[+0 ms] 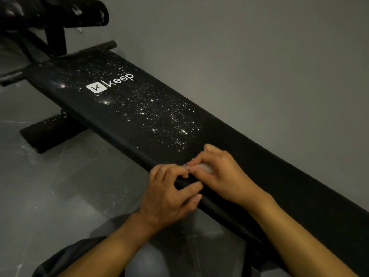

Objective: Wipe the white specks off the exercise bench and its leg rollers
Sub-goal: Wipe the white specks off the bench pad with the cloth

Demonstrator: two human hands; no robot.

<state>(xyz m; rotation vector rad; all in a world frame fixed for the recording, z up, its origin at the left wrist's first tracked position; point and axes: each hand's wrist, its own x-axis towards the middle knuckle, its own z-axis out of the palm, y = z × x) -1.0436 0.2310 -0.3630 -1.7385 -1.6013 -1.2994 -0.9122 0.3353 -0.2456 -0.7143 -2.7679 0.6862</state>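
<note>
The bench [179,124] runs long and black from the far left to the near right, and I take the logo [109,82] as landmark. Its pad looks firm and slightly textured, heavy enough to stay put under a push, so nothing needs steadying. Specks [159,112] lie thick from around the logo toward the near side; the stretch nearest the hands looks clean. Beyond the logo, top left, a roller [60,15] carries white smears; being soft foam it would likely give under pressure and want gentler strokes. Another roller [50,132] sits left of and below the logo, by the floor.

Well nearer than the logo, at the pad's near edge, both hands meet. The right hand [223,172] is closed around a small pale wad [205,167], likely tissue: light, limp, easily torn. The left hand [171,194] pinches its corner with curled fingers.

No containers are in view.
</note>
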